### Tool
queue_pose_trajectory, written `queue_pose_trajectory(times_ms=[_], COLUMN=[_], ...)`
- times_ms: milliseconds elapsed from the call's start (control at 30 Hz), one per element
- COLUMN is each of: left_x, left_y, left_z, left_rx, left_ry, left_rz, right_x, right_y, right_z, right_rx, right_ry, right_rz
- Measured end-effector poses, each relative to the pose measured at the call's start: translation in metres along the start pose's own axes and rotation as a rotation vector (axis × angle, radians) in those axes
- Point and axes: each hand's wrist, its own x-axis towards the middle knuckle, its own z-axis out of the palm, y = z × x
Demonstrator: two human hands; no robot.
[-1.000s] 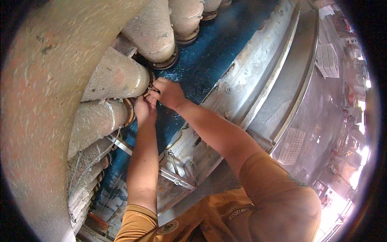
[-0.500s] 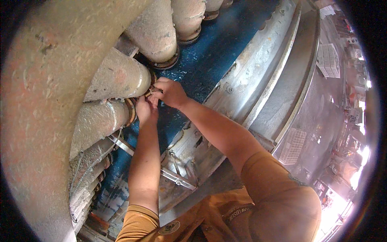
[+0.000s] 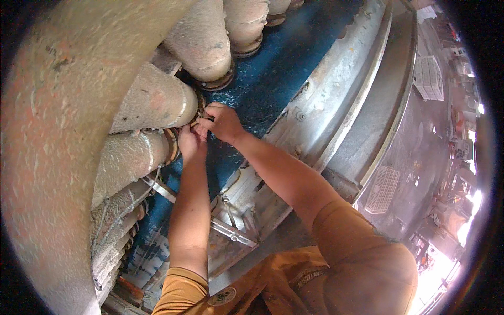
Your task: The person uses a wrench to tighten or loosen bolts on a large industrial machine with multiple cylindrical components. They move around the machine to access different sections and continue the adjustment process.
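Observation:
Both of my hands meet at the rounded end of a thick, dust-coated pipe (image 3: 152, 102), beside the dark ring at its lip. My left hand (image 3: 193, 140) is closed, its fingers bunched beneath a small brownish piece (image 3: 195, 124) too small to identify. Just above and to the right, my right hand (image 3: 223, 123) is pinched with the thumb pressed in toward that same piece. What exactly the fingers grip is mostly hidden. Below the hands, another crusted pipe (image 3: 128, 157) ends in a rusty ring, close to my left wrist. A blue surface (image 3: 249, 100) lies behind the hands.
A large curved, mottled casing (image 3: 58, 131) fills the left side. More pipes (image 3: 202, 47) line the blue surface. A slotted metal bracket (image 3: 231, 231) sticks out by my left forearm. Curved metal rims (image 3: 357, 100) run along the right. White crates (image 3: 382, 190) stand on the floor beyond.
Both hands stay at the same spot by the pipe end. Only a very slight shift of the fingers and of the view shows.

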Motion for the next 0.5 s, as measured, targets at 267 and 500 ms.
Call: queue_pose_trajectory(times_ms=[267,500], left_x=[0.002,0.005], left_y=[0.0,0.0], left_z=[-0.003,-0.008], left_rx=[0.026,0.068], left_ry=[-0.049,-0.04], left_rz=[-0.007,-0.015], right_x=[-0.002,-0.007], right_y=[0.0,-0.005], right_z=[0.006,0.005], right_rx=[0.069,0.049], right_ry=[0.03,0.008], right_rz=[0.087,0.11])
